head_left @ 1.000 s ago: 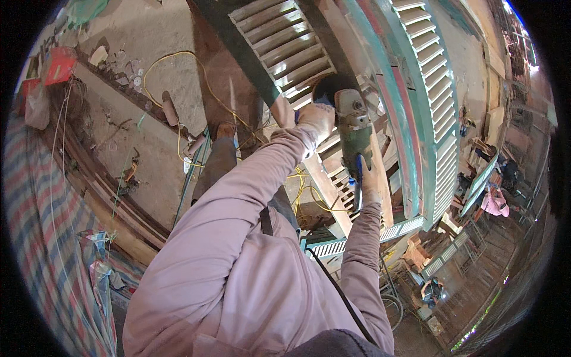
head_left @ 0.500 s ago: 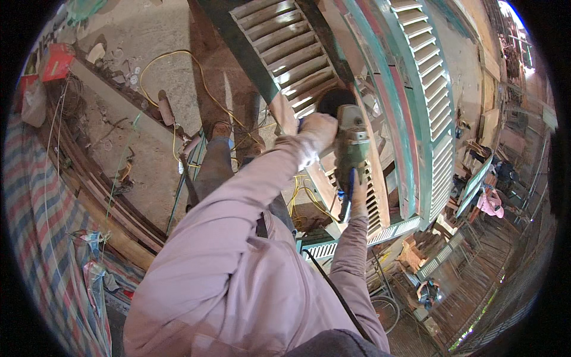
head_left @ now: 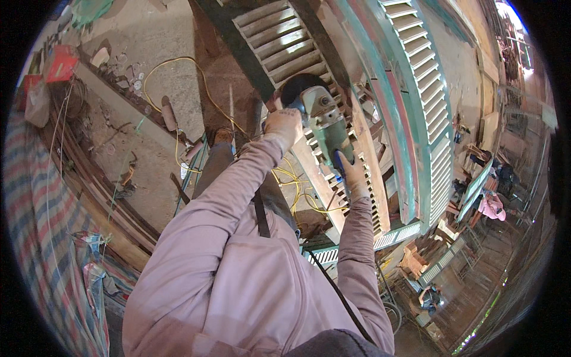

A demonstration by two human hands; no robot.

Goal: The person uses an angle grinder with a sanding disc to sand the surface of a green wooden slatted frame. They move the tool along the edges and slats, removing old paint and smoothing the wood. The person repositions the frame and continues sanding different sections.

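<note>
Far left, striped tarp [head_left: 35,196] and red bag [head_left: 61,62] at the edge of the concrete floor [head_left: 148,47], no risk there; yellow cable [head_left: 178,62] loops over the floor and runs in under the work near the person's legs, could snag a foot or get pulled toward the disc. Left hand [head_left: 284,126] closed round the front of the angle grinder [head_left: 324,128], apparently on its side grip, knuckles just beside the dark disc [head_left: 297,86]; a kickback would likely throw the hand at the wheel. Disc sits on the weathered frame of the louvered shutter [head_left: 279,41], right next to thin slats; catching a slat edge could jerk the tool or splinter the wood. Right hand [head_left: 351,175] wrapped round the rear handle, blue part showing. Black cord [head_left: 339,294] trails past the sleeve, could foul the arm. Green shutter panel [head_left: 428,107] leans at right, looks loose, might shift under pressure
</note>
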